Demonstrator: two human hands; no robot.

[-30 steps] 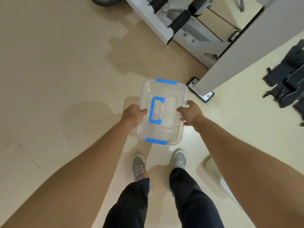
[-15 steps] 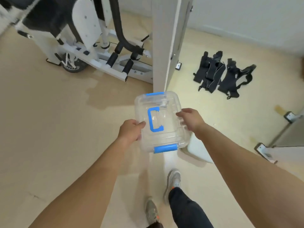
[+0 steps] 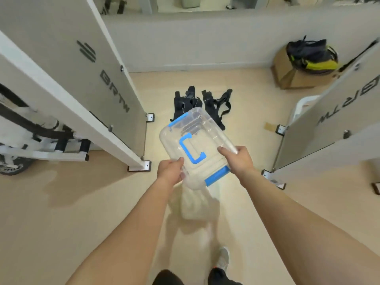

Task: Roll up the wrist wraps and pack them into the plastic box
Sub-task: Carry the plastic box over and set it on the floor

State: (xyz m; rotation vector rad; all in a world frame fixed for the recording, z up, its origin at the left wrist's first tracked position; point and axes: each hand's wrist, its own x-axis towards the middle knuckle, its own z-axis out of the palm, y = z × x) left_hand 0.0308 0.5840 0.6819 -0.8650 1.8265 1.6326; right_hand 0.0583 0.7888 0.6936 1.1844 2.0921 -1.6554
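over the floor, held the closed plastic box with left hand and right hand each clasping a side, best lowered flat just beside the wrist wraps.

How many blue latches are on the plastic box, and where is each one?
2. One blue latch is on the far end of the plastic box; the other latch is on its near end.
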